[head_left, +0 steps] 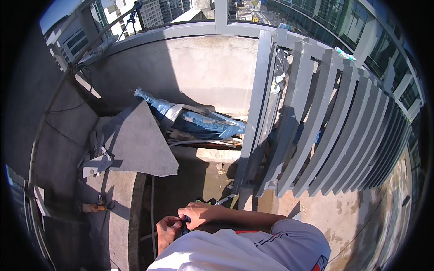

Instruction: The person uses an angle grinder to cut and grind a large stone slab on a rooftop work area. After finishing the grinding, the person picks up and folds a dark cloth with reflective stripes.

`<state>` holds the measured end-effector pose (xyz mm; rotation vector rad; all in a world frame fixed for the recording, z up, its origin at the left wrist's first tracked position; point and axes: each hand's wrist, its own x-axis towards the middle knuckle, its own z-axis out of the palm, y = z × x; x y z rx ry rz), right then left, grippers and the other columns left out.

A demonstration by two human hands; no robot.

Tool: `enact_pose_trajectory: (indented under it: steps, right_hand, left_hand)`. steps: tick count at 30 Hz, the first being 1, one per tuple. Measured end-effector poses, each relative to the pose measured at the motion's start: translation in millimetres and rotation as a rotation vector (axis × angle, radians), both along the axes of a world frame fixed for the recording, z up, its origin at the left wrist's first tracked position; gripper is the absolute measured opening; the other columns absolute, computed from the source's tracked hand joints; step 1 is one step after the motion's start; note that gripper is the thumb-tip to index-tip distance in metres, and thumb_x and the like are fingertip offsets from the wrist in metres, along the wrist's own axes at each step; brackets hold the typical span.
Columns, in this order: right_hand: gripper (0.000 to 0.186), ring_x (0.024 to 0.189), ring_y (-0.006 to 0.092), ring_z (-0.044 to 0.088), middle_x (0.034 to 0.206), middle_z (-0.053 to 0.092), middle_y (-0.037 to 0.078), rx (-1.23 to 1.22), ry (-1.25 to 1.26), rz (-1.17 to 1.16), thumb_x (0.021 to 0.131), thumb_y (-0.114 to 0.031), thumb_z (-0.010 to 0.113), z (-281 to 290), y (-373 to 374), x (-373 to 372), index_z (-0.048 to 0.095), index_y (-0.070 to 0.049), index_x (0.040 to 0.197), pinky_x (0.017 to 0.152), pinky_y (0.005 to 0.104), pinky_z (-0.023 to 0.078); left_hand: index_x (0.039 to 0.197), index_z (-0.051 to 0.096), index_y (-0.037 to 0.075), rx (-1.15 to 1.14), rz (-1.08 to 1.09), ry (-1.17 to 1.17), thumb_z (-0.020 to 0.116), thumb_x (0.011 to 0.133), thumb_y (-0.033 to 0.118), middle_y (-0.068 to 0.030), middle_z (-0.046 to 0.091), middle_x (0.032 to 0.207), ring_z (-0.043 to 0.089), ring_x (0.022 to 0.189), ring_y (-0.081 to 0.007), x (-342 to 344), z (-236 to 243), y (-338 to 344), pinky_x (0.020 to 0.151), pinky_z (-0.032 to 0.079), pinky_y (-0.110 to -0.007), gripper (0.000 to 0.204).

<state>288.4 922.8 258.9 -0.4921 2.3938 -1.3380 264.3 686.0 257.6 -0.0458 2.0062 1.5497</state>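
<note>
My left hand (167,231) and my right hand (199,214) are close together in front of my body, fingers curled and pinched. Between them is a small dark thing with a bit of blue, mostly hidden by the fingers; its kind cannot be made out. My right forearm crosses in from the right across my shirt. Just beyond my right hand, something dark with bright yellow-green patches shows low down, partly covered. To the left of the hands runs a concrete ledge, with an orange and black power tool (95,207) lying on it.
A broken grey slab (135,142) leans at the far left beside smaller fragments (97,165). Blue woven sacking (194,122) lies bundled by the concrete parapet (212,67). Grey metal slats (312,131) with an upright post (255,113) stand to the right. Tall buildings show beyond.
</note>
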Motion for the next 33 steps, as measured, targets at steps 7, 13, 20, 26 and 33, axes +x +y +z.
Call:
enact_pose_trajectory:
  steps: [7, 13, 20, 26, 33]
  right_hand:
    - [0.036, 0.087, 0.0486, 0.075, 0.100, 0.075, 0.028, -0.052, 0.057, -0.132, 0.086, -0.013, 0.074, -32.5, -7.8, -0.8, 0.056, 0.003, 0.113, 0.073, 0.0558, 0.057]
    - [0.029, 0.084, 0.0481, 0.073, 0.092, 0.071, 0.022, -0.108, 0.175, -0.201, 0.088, -0.007, 0.071, -53.7, -14.4, 5.4, 0.052, -0.001, 0.109, 0.070, 0.0560, 0.054]
    - [0.028, 0.081, 0.0445, 0.073, 0.087, 0.070, 0.018, -0.113, 0.174, -0.164, 0.088, -0.008, 0.072, -57.8, -14.1, 6.9, 0.053, -0.002, 0.108, 0.068, 0.0546, 0.054]
    - [0.027, 0.084, 0.0355, 0.078, 0.093, 0.078, 0.019, -0.350, 0.052, -0.243, 0.092, -0.015, 0.077, -68.0, -15.2, 9.4, 0.068, -0.002, 0.114, 0.074, 0.0471, 0.060]
    - [0.025, 0.094, 0.0401, 0.080, 0.099, 0.081, 0.024, 0.009, 0.034, 0.007, 0.092, -0.017, 0.078, -53.8, -3.1, -2.7, 0.077, 0.003, 0.108, 0.080, 0.0478, 0.062]
  left_hand:
    - [0.104, 0.077, -0.004, -0.273, -0.044, 0.361, 0.088, 0.085, 0.011, -0.0124, 0.080, 0.090, 0.075, 0.078, -0.0177, 0.4, 31.4, 29.1, 0.074, 0.062, -0.034, 0.026]
    - [0.107, 0.079, -0.006, -0.413, -0.026, 0.304, 0.091, 0.082, 0.017, -0.0159, 0.083, 0.096, 0.080, 0.086, -0.0221, 7.7, 14.1, 25.2, 0.078, 0.064, -0.038, 0.036]
    - [0.113, 0.067, -0.003, 0.001, -0.006, 0.173, 0.069, 0.084, -0.001, -0.0105, 0.076, 0.103, 0.073, 0.096, -0.0179, 3.1, -49.9, 17.2, 0.089, 0.059, -0.034, 0.030]
    - [0.114, 0.063, 0.000, 0.210, 0.006, 0.053, 0.067, 0.087, -0.004, -0.0076, 0.071, 0.105, 0.070, 0.099, -0.0160, -6.8, -84.2, -1.0, 0.091, 0.057, -0.032, 0.028]
    - [0.123, 0.065, -0.001, -0.306, -0.255, 0.291, 0.078, 0.085, 0.008, -0.0146, 0.077, 0.083, 0.075, 0.075, -0.0219, -3.9, -27.5, 5.9, 0.074, 0.061, -0.038, 0.041]
